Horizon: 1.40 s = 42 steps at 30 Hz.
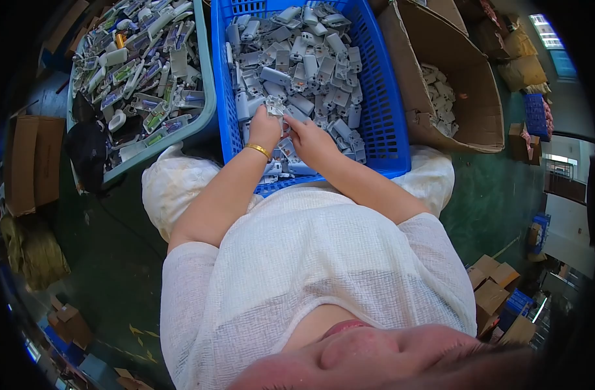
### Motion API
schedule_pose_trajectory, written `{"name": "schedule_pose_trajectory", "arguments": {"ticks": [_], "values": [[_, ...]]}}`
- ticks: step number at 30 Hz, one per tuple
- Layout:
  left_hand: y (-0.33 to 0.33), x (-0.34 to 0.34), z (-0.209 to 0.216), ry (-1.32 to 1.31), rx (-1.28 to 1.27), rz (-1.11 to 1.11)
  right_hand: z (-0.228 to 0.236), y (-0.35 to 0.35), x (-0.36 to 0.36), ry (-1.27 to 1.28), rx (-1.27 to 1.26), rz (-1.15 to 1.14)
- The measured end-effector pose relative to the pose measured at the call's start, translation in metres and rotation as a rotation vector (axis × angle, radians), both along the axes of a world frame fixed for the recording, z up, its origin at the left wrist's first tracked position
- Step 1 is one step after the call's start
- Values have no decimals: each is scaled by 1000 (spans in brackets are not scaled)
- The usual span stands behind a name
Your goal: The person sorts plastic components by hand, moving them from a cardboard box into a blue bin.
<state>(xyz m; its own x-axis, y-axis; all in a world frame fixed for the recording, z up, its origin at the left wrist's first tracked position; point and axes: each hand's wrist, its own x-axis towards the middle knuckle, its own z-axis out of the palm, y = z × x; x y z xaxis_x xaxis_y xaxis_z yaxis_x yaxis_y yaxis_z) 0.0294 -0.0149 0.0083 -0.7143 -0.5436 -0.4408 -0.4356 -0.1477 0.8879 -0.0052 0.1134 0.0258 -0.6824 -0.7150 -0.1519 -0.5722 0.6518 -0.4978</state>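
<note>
Over the blue basket (390,123), my left hand (264,130), with a gold bracelet at its wrist, grips a small white plastic housing part (275,106) between thumb and fingers. My right hand (310,142) is closed beside it, its thumb and index finger meeting the lower end of the same part. Some of the fingertips are hidden, and fine detail of the part is too small to make out. Beneath both hands lies a deep heap of similar white plastic housings (310,68), many hollow and tumbled at all angles.
At the left stands a pale green bin (210,84) full of mixed plastic devices (158,71), a black bag (86,143) hanging on its edge. An open cardboard box (473,97) at the right contains more white pieces (438,97). Cartons (496,289) stand around the green floor (486,188).
</note>
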Motion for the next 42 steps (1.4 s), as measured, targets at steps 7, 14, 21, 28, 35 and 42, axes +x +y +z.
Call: {"name": "schedule_pose_trajectory", "arguments": {"ticks": [7, 14, 21, 28, 35, 42], "values": [[-1, 0, -41, 179, -351, -192, -9, 5, -23, -472, -448, -286], [16, 11, -31, 378, -816, -531, 2, 14, -43, -932, -733, -722], [9, 8, -20, 428, -526, -366, 88, 84, -139, -54, -1175, -653], [-9, -8, -39, 138, 33, 78, 108, 136, -192, 537, -746, -742], [-16, 1, -31, 134, 86, 247, -9, 33, -93, -93, 126, 302], [-12, -7, -34, 153, 116, 277, -135, 26, -41, -279, 772, 567]]}}
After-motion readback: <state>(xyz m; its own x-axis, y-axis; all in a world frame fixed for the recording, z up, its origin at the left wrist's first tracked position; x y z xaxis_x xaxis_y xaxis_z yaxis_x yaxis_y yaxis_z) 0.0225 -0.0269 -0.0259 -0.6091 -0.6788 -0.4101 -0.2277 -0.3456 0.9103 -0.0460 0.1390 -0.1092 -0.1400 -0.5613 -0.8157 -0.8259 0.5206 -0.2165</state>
